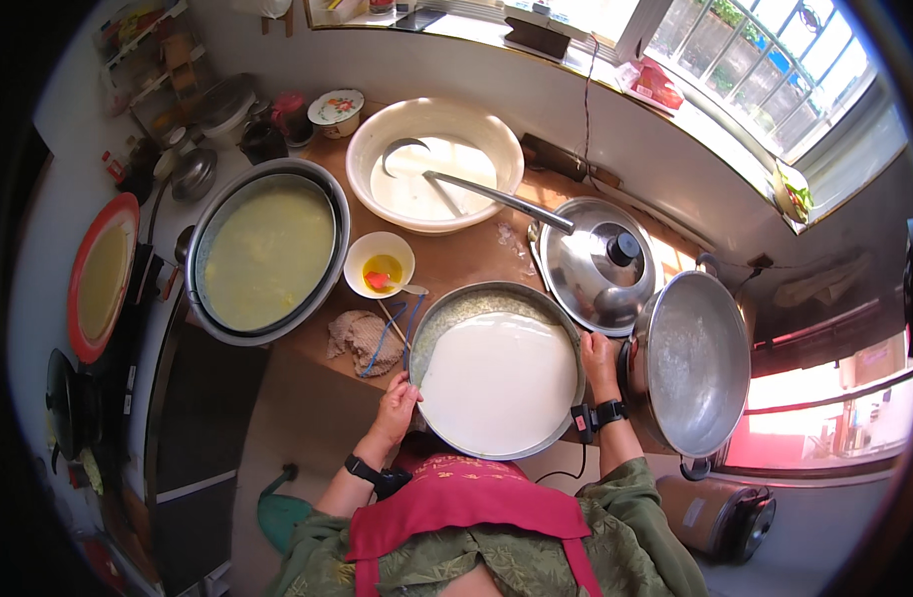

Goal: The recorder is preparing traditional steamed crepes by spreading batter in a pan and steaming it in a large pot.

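A round metal pan with a layer of white liquid is between my hands at the table's front edge. My left hand holds its rim at the left, and my right hand grips the opposite side. Pale residue coats the pan's inner wall above the liquid. Just beyond stands a small white bowl of yellow liquid, a red-headed utensil in it. A crumpled cloth lies beside a blue cord. Farther back, a cream basin holds white liquid and a metal ladle.
At left sits a wide metal vessel of cloudy yellowish liquid. A domed steel lid and a tilted metal pot stand close on the right. A lidded enamel bowl is at the back. A red-rimmed basin stands far left.
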### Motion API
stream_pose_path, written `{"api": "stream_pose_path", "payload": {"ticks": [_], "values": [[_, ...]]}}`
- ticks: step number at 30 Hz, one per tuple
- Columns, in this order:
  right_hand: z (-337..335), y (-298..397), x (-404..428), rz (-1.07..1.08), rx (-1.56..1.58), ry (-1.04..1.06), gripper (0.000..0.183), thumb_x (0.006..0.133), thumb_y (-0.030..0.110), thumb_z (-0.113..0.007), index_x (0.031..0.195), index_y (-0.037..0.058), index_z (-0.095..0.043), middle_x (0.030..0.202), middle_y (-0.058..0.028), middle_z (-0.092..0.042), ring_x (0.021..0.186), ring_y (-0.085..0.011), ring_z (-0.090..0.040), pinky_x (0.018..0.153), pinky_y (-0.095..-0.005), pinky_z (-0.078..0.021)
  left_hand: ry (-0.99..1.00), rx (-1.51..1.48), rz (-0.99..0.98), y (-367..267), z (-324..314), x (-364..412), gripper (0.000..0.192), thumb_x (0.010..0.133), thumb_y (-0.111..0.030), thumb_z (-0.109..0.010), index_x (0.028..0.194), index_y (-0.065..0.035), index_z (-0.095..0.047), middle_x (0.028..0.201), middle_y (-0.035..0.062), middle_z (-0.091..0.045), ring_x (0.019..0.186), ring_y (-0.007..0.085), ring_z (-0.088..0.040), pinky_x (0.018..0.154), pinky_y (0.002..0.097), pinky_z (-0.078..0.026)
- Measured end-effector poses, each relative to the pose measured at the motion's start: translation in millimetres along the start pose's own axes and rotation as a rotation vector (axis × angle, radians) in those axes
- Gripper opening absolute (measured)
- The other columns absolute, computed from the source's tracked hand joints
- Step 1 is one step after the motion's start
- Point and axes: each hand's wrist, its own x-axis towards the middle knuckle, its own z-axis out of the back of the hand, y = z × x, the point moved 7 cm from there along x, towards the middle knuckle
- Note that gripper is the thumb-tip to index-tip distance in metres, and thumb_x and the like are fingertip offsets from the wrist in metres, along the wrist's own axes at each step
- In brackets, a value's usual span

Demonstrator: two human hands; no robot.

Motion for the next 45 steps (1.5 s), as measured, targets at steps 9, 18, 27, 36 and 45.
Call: {"api": "stream_pose_path", "payload": {"ticks": [9,18,27,36,45], "values": [[40.4,48.7,-20.9,0.019,-0.030,-0.037,0.024,0.079,0.009,-0.051,0.060,-0.0039,-0.044,0.061,-0.0209,-0.047,0.057,-0.0371,-0.046,0.051,-0.0412,-0.0358,-0.062,-0.043,-0.065,-21.7,20.9,10.0,0.029,0.088,-0.018,-0.042,0.066,-0.0012,-0.051,0.121,0.0219,-0.040,0.114,0.0255,-0.037,0.094,0.0312,-0.027],[80.6,73.0,-52.0,-0.078,-0.033,-0.036,0.029,0.082,0.014,-0.050,0.060,-0.0039,-0.044,0.059,-0.0204,-0.045,0.053,-0.0355,-0.044,0.048,-0.0394,-0.0346,0.035,-0.003,-0.130,-54.9,16.8,21.9,0.032,0.090,-0.021,-0.039,0.067,-0.0013,-0.050,0.123,0.0234,-0.038,0.116,0.0255,-0.035,0.094,0.0306,-0.026],[102.0,69.8,-66.4,-0.227,0.032,-0.012,0.035,0.084,0.019,-0.050,0.058,-0.0026,-0.040,0.049,-0.0147,-0.036,0.044,-0.0189,-0.032,0.043,-0.0332,-0.0307,0.184,0.137,-0.287,-109.8,9.8,42.3,0.030,0.090,-0.019,-0.037,0.070,-0.0002,-0.049,0.112,0.0214,-0.045,0.112,0.0262,-0.039,0.090,0.0300,-0.029],[128.1,117.0,-55.6,-0.350,0.201,0.011,0.034,0.086,0.021,-0.050,0.060,0.0005,-0.047,0.049,0.0016,-0.044,0.044,-0.0048,-0.042,0.040,-0.0221,-0.0346,0.210,0.036,-0.320,-128.0,20.7,49.5,0.030,0.091,-0.018,-0.037,0.072,0.0004,-0.049,0.102,0.0173,-0.049,0.110,0.0233,-0.039,0.092,0.0303,-0.027],[187.2,132.4,-61.2,-0.391,0.251,-0.074,0.031,0.086,0.024,-0.049,0.068,0.0001,-0.054,0.056,-0.0002,-0.049,0.048,-0.0059,-0.047,0.044,-0.0197,-0.0389,0.279,0.093,-0.497,-185.2,-13.8,47.5,0.028,0.092,-0.017,-0.035,0.079,0.0039,-0.048,0.086,0.0118,-0.049,0.111,0.0269,-0.038,0.094,0.0345,-0.026]]}}
